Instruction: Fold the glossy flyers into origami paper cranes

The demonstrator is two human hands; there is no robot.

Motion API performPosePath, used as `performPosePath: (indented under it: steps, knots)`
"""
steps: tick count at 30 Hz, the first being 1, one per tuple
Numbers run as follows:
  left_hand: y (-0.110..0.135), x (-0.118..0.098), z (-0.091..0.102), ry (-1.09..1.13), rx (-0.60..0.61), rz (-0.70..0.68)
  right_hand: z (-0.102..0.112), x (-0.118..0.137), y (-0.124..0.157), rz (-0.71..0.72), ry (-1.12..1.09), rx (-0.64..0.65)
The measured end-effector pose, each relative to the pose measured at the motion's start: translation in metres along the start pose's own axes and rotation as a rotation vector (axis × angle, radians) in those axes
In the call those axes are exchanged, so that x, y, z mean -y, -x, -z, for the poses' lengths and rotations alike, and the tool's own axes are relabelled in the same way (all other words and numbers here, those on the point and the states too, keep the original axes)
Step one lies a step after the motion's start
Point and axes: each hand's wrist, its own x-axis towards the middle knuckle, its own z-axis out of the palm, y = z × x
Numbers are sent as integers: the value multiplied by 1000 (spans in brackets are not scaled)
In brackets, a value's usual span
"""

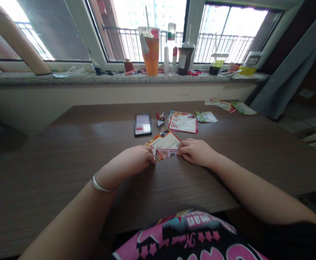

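Note:
A printed leaflet (165, 143) lies on the brown wooden table (65, 155) in front of me, its near edge folded up. My left hand (135, 160), with a silver bangle on the wrist, pinches the leaflet's left part with curled fingers. My right hand (195, 151) presses and pinches the right part of the fold. Both hands are closed on the paper.
A phone (142, 124) lies just beyond the leaflet, beside a small folded paper piece (160, 118) and more leaflets (183, 122). Other flyers (223, 104) lie at the far right. Drink cups (151, 50) and bottles stand on the windowsill (65, 78).

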Motion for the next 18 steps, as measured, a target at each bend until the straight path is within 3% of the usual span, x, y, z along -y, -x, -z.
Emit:
performPosePath:
  steps: [7,13,18]
  knots:
    - [-1,7,-3,91,-65,-53,-1,-2,1,-3,-36,-8]
    - [-8,-3,-7,50,-183,54,-3,-5,0,9,-66,-38]
    - [-10,-4,-22,-74,-306,86,-3,-6,-3,-12,-93,-183]
